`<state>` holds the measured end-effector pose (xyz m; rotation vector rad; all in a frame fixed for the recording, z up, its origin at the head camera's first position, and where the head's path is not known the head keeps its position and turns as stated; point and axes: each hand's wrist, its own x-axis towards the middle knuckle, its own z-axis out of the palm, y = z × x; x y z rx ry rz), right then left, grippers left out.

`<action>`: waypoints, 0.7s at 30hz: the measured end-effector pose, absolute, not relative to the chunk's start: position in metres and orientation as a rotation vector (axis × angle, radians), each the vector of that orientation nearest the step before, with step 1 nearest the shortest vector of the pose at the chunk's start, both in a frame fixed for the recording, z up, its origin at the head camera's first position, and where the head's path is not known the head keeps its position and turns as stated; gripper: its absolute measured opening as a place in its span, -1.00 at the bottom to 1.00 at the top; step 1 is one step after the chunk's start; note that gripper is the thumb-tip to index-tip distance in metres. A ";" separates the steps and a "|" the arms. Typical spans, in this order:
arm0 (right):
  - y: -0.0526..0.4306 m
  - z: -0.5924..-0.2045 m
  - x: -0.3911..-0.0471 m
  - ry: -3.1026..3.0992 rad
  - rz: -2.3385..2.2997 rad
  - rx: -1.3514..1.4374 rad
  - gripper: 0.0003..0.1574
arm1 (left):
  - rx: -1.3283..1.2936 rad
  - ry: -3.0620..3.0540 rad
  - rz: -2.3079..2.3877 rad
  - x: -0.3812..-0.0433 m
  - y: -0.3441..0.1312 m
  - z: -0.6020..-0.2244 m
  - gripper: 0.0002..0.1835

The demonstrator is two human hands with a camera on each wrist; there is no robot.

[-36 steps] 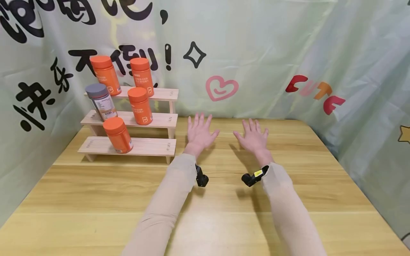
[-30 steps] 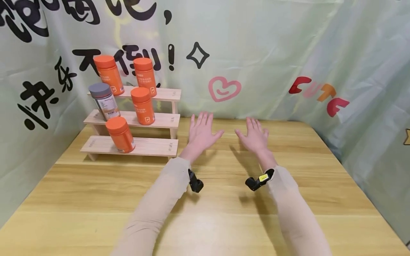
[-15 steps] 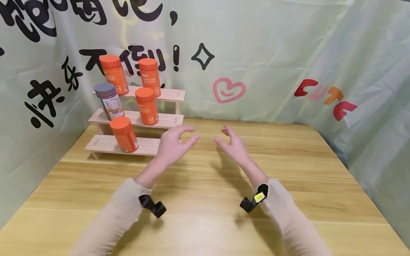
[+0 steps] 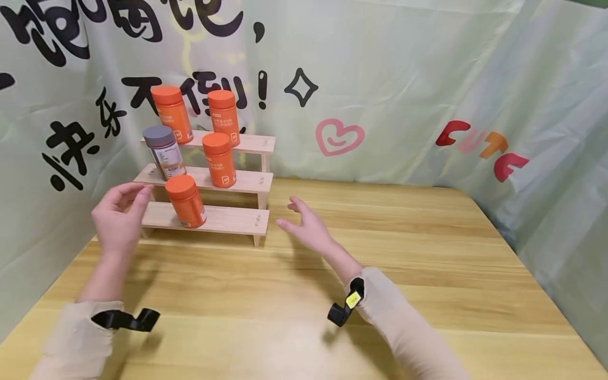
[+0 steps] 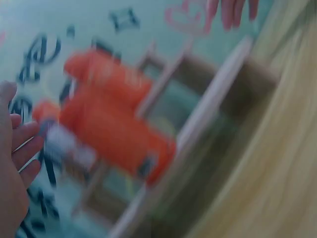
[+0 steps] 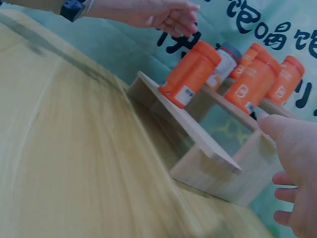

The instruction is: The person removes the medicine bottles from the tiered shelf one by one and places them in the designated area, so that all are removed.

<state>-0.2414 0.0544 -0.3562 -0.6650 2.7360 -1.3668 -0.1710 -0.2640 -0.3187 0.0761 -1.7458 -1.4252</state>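
Observation:
My left hand (image 4: 119, 216) hovers at the left end of the stepped wooden stand (image 4: 233, 219), its fingers loosely bent and holding nothing. Nearest to it are an orange jar (image 4: 186, 203) on the lowest step and a grey-lidded jar (image 4: 166, 155) on the middle step. Beside the grey-lidded one stands another orange jar (image 4: 220, 163); two more orange jars (image 4: 173, 116) share the top step. Off the stand's right end, my right hand (image 4: 309, 227) is in the air above the table, fingers relaxed and empty. The left wrist view is blurred.
The stand sits at the back left of the wooden table (image 4: 427, 285). A printed curtain (image 4: 404, 79) hangs behind the table and along both sides. Black wrist cameras (image 4: 339, 314) stick out from the sleeves.
Both hands have lifted from the table's back edge. The left hand has swung left to the stand's left end; the right has drawn left toward its right end. The jars have stayed put.

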 end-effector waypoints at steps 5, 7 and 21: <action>0.035 -0.367 -0.244 2.673 -1.407 -0.645 -0.08 | 0.265 -2.032 -1.424 -0.179 -0.306 -0.338 -0.65; 0.030 -0.370 -0.245 2.649 -1.415 -0.639 -0.06 | 0.288 -2.203 -1.402 -0.181 -0.322 -0.345 -0.42; 0.005 -0.383 -0.256 2.695 -1.270 -0.569 0.11 | 0.096 -2.703 -1.594 -0.201 -0.372 -0.374 -0.04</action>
